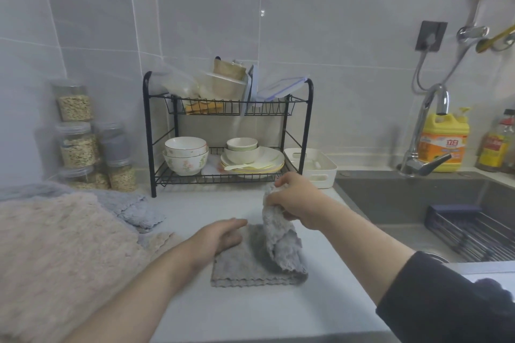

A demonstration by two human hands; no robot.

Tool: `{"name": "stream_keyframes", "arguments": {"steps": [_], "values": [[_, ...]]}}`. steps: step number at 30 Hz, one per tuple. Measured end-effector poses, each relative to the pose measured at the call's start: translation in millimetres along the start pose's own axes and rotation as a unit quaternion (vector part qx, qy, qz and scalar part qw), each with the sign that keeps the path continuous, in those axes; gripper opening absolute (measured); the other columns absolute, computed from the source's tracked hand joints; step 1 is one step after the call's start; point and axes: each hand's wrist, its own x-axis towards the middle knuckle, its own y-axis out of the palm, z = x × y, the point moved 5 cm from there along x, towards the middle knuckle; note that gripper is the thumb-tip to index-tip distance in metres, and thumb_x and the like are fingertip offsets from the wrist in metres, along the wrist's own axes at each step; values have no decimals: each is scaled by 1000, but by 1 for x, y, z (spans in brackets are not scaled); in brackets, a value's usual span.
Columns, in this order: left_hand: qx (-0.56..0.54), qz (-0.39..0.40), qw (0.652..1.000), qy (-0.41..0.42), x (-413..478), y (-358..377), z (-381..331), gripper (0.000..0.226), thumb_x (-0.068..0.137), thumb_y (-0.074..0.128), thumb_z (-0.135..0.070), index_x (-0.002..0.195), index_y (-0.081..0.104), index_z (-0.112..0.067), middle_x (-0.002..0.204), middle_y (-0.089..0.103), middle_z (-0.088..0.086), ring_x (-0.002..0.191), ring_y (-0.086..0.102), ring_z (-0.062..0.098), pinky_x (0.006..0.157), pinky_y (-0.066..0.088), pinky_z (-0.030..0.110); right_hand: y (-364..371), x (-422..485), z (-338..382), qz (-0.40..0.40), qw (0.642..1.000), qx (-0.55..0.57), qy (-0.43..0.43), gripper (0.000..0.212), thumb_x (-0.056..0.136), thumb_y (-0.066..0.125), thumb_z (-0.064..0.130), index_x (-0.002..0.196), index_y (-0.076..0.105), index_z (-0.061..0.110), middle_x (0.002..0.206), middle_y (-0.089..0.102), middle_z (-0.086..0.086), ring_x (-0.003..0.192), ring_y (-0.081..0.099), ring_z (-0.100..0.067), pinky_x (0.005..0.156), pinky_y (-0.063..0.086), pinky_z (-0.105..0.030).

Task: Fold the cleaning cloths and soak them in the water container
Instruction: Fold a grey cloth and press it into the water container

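here, left fingers (233, 225) flat on grey cloth (245, 267), right fingers (281, 183), half hidden, tight around it

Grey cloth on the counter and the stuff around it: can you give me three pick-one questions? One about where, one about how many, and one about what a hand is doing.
1. Where is the yellow bottle?
A. inside the sink
B. on the beige towel
C. by the tap

2. How many shelves has the black dish rack?
A. one
B. two
C. four

3. What is the right hand doing?
A. gripping a lifted part of the grey cloth
B. lying flat on the counter
C. holding a bowl

Answers:
1 C, it stands on the ledge next to the tap.
2 B, there is one upper and one lower shelf.
3 A, its fingers curl round the raised cloth, while the left hand lies flat on the cloth.
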Motion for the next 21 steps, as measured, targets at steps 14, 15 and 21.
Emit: {"name": "stream_keyframes", "arguments": {"steps": [14,15,21], "values": [[115,-149,982,-23,20,-25,-5,20,56,72,-20,67,58,-11,65,57,12,56,55,20,59,39,26,16,4,-20,-62,993,-94,-23,16,83,48,7,76,61,12,79,61,-8,69,58,-24,62,49,-30],[137,-161,977,-23,23,-24,-5,18,58,70,-16,65,54,-13,63,52,11,55,51,20,57,36,26,6,5,-27,-92,978,-185,-30,18,83,47,10,80,64,13,82,64,-7,77,59,-25,67,47,-29],[211,-207,955,5,24,-21,-18,21,64,53,-10,71,35,-15,67,37,1,58,35,21,53,24,27,13,5,-53,-55,944,-316,-80,34,96,44,25,126,57,17,118,62,-9,103,57,-24,84,42,-25]]}}
